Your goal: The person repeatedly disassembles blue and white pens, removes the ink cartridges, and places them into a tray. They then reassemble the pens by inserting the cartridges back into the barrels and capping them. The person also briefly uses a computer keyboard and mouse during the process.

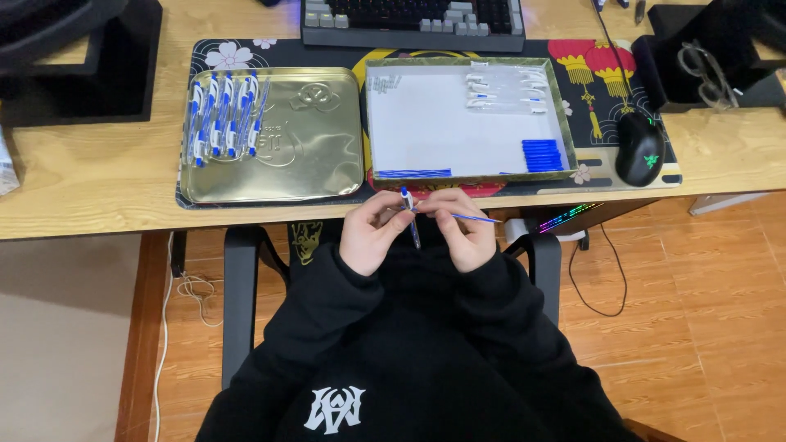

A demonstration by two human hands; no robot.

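**A:** Wooden desk up top, with a patterned desk mat on it; at 12 o'clock sits a keyboard, and a black mouse at 3 o'clock. What are the hands doing?

**B:** Both are together just below the desk edge, over the lap. The left hand pinches a pen barrel, nearly upright. The right hand pinches a thin blue refill that pokes out toward 3 o'clock.

**A:** How would they handle?

**B:** Light, I judge. The barrel looks stiff, smooth plastic, so grip it mid-length. The refill seems slender and bendy; hold it near the barrel end.

**A:** And around them?

**B:** At 10 o'clock, a gold tin tray holds a row of finished pens. At 1 o'clock, a shallow box holds clear barrels, blue caps and spare refills.
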